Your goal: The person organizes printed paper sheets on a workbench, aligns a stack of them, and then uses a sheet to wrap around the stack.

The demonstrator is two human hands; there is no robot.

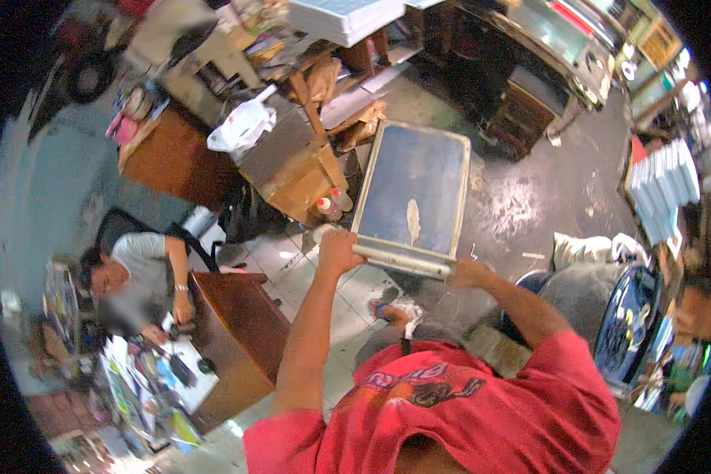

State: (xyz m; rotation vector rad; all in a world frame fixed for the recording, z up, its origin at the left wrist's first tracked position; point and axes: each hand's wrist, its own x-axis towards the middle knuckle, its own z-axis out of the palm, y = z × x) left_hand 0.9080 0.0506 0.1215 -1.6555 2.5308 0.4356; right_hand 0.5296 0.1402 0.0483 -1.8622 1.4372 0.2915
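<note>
Before me is a rectangular screen-printing frame (415,186) with a dark blue-grey face, a pale worn border and a whitish leaf-shaped patch near its lower part. My left hand (340,253) is closed on its near left corner. At the near right corner, my right hand (468,274) grips the same edge, its fingers partly hidden behind the border. The frame extends away from me over the floor. Two bottles with red caps (325,207) stand just left of it, beside a wooden cabinet (300,186).
At the left a person (138,276) sits by a brown desk (237,340) and a cluttered white table. White paper stacks (662,186) rise at the right, near a dark blue rounded object (628,324). A small wooden cabinet (525,110) stands beyond the frame. Tiled floor (355,292) lies below.
</note>
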